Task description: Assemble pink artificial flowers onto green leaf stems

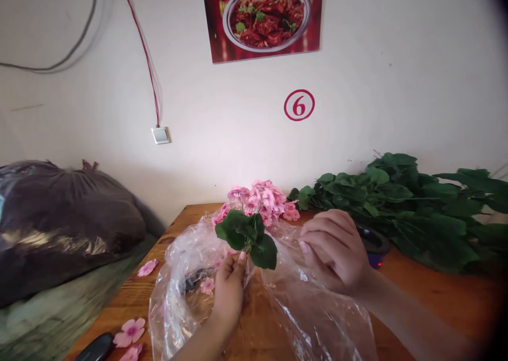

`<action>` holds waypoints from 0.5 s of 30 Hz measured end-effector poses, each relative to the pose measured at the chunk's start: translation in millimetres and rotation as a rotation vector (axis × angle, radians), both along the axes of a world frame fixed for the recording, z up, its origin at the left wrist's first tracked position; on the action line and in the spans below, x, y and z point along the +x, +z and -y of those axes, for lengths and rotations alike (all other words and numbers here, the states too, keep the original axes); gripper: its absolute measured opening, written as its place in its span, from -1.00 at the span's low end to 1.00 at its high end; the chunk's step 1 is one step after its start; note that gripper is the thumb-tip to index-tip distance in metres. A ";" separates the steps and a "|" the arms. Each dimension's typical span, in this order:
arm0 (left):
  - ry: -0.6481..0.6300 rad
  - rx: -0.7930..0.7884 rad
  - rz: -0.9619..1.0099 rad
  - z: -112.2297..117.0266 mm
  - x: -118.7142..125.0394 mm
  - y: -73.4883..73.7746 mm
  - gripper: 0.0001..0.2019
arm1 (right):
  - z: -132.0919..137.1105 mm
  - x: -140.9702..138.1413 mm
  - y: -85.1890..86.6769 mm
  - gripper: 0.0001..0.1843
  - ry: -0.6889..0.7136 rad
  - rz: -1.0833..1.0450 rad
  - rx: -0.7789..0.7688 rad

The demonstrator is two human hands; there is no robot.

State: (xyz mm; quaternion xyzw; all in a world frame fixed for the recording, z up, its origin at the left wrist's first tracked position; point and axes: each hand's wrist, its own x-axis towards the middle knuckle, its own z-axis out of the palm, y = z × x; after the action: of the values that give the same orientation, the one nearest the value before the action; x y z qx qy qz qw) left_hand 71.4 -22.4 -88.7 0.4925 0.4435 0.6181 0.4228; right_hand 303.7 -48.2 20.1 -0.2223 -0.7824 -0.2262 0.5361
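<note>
— Right forearm [420, 324] lies nearest, coming in from 4 o'clock. What has the left hand [229, 292] got?

— It's closed firmly round the base of a sprig [246, 239], which stands near the middle of the view, above a clear plastic bag [317, 324]. The stem is hidden inside the fist.

— How would it handle?

— Light and soft, I'd judge, with leaves that bend easily, so low on the stem looks the place to hold it. Its long axis runs nearly upright, leaves toward 12 o'clock.

— And the right hand [333, 252]?

— Curled over the bag's thin, slippery film, thumb out of sight. Whether it's pinching, I can't tell.

— What's around them?

— Pink blooms [257, 202] behind the sprig at 12 o'clock and leafy stems [397, 207] at 3 o'clock, on a wooden table [444, 292].
</note>
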 end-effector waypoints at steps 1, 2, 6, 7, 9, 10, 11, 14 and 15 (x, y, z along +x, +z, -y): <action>0.002 -0.003 0.026 -0.3 0.2 -0.1 -0.64 | -1.0 -1.5 -2.4 -0.79 0.016 0.025 0.021; 0.004 -0.006 0.046 -0.6 0.4 0.0 -0.63 | -1.7 -3.3 -4.5 -0.78 0.036 0.054 0.025; -0.004 -0.004 0.103 -2.7 -0.5 0.9 -0.60 | 2.3 -14.7 -10.9 -0.80 0.132 0.159 -0.083; -0.008 0.007 0.119 -3.7 -1.1 0.3 -0.60 | 5.6 -17.7 -11.6 -0.81 0.147 0.176 -0.106; -0.004 0.029 0.146 -6.2 -2.5 -2.8 -0.62 | 14.4 -21.8 -11.3 -0.85 0.136 0.199 -0.129; -0.013 0.047 0.166 -7.5 -3.1 -4.9 -0.63 | 19.1 -22.5 -10.4 -0.87 0.117 0.219 -0.141; -0.025 0.066 0.171 -8.8 -3.6 -7.2 -0.64 | 23.2 -22.2 -9.2 -0.88 0.095 0.226 -0.165; -0.033 0.092 0.175 -10.6 -3.3 -10.9 -0.63 | 27.3 -18.2 -7.9 -0.89 0.008 0.088 -0.418; -0.026 0.091 0.174 -10.2 -2.9 -10.6 -0.61 | 25.2 -17.4 -9.6 -0.86 -0.014 -0.068 -0.570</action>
State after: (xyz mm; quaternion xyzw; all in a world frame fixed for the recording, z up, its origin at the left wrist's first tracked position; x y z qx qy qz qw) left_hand 68.5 -12.2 -99.3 0.4612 0.3700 0.6725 0.4451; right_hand 286.3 -73.4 10.5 -0.3769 -0.7944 0.0066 0.4762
